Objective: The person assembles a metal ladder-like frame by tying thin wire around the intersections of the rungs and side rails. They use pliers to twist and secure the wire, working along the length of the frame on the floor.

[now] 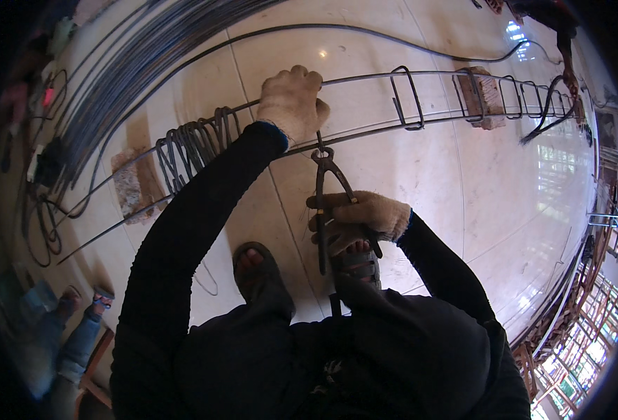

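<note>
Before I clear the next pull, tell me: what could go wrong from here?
1. The pincers stand close below the gloved left hand, so a slip could nip it.
2. Held in the right hand, they also appear over an open sandal with bare toes; if dropped, they might hurt that foot.
3. The long bars seem to rest across a rough block, so a hard tug could shift them.
</note>
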`<action>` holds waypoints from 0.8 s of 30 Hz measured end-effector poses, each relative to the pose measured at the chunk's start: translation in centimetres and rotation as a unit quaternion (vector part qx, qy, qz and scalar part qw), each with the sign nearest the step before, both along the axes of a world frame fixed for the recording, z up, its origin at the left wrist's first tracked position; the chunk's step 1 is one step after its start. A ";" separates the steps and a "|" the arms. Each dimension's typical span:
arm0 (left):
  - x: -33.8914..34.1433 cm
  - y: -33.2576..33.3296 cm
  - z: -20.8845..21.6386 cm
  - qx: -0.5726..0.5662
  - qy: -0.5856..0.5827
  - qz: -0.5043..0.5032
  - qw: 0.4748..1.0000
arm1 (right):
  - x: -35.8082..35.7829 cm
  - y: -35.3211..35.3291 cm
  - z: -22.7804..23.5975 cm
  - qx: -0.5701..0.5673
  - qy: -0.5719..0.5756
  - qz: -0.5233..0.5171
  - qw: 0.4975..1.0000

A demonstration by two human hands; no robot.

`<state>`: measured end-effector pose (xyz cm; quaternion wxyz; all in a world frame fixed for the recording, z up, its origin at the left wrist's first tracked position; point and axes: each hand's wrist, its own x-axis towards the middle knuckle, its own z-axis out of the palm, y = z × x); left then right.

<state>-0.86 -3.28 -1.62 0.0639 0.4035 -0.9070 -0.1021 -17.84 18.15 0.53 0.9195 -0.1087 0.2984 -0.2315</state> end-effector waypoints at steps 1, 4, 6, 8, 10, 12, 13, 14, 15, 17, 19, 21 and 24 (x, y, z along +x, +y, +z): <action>0.0 0.0 0.0 -0.002 0.006 -0.001 1.000 | 0.2 0.1 0.1 0.006 -0.001 -0.010 1.000; 0.0 0.1 0.0 0.000 -0.018 0.001 1.000 | 0.8 0.6 0.3 0.006 -0.001 -0.028 1.000; -0.1 0.1 -0.1 -0.007 -0.014 0.002 1.000 | 1.3 0.7 0.4 0.003 0.035 -0.017 0.999; -0.1 0.1 -0.2 -0.009 -0.013 0.004 1.000 | 2.0 0.9 0.4 0.006 0.035 -0.043 0.998; -0.1 0.1 -0.3 -0.008 -0.014 0.006 1.000 | 2.7 1.0 0.6 0.006 0.048 -0.066 0.997; 0.0 0.1 -0.3 -0.012 0.007 0.001 1.000 | 3.2 1.1 0.9 -0.001 0.065 -0.085 0.994; 0.0 0.0 -0.3 -0.015 0.018 0.000 1.000 | 3.4 1.2 1.1 0.009 0.079 -0.083 0.993; 0.1 0.1 -0.2 -0.010 0.013 0.001 1.000 | 3.5 1.2 1.5 0.017 0.085 -0.084 0.993; 0.1 0.0 -0.2 -0.006 0.009 0.000 1.000 | 3.5 1.2 1.9 0.026 0.092 -0.087 0.992; 0.0 0.0 0.0 0.002 -0.006 0.003 1.000 | 3.4 1.2 2.6 0.044 0.094 -0.081 0.991; -0.1 0.1 0.1 0.005 -0.021 0.008 1.000 | 3.3 0.9 3.2 0.054 0.083 -0.081 0.992; -0.2 0.2 0.2 0.001 -0.021 0.011 1.000 | 3.1 0.7 3.6 0.061 0.055 -0.082 0.993; -0.2 0.2 0.2 -0.005 -0.011 0.009 1.000 | 3.1 0.5 3.7 0.026 0.093 -0.059 0.994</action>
